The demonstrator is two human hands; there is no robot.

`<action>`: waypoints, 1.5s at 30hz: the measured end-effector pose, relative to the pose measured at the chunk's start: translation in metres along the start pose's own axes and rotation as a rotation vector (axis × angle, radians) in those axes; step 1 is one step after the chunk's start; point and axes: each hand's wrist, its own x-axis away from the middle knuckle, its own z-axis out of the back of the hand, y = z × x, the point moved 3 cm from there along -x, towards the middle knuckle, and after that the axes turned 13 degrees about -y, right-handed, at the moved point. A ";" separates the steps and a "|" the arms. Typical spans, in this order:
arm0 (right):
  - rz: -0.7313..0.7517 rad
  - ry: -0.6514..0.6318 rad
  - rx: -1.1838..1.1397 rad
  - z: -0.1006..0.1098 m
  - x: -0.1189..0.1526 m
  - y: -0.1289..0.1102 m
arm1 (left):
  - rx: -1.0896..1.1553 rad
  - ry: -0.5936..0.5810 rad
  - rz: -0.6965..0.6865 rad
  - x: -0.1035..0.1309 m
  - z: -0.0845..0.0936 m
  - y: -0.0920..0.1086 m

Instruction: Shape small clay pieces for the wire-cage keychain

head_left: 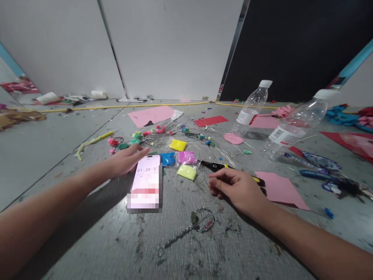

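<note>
My left hand [126,159] is open beside the top left of a phone [146,175] lying flat with a timer on its screen. My right hand [233,188] has its fingers curled together near black and yellow pliers [214,166]; whether it holds anything is too small to tell. Between the hands lie small packets of yellow [178,145], blue [168,159], pink [186,157] and lime [187,172] material. Nearer to me is a twisted wire piece [182,234] with a loop and a dark green lump.
Two clear bottles [253,105] [294,126] stand at the right. Pink paper [284,188] lies beyond my right wrist. Wires with colourful lumps [160,130] spread behind the packets. A yellow cord [163,105] runs along the back near the wall.
</note>
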 end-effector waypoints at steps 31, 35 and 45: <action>0.073 0.042 0.070 0.002 -0.002 0.001 | -0.465 0.213 -0.183 0.052 -0.028 0.100; 0.061 0.036 0.114 0.002 0.001 -0.003 | -0.484 0.207 -0.265 0.041 -0.062 0.129; 0.101 0.040 0.235 0.005 0.003 -0.006 | -0.287 0.290 -0.310 0.046 -0.119 0.123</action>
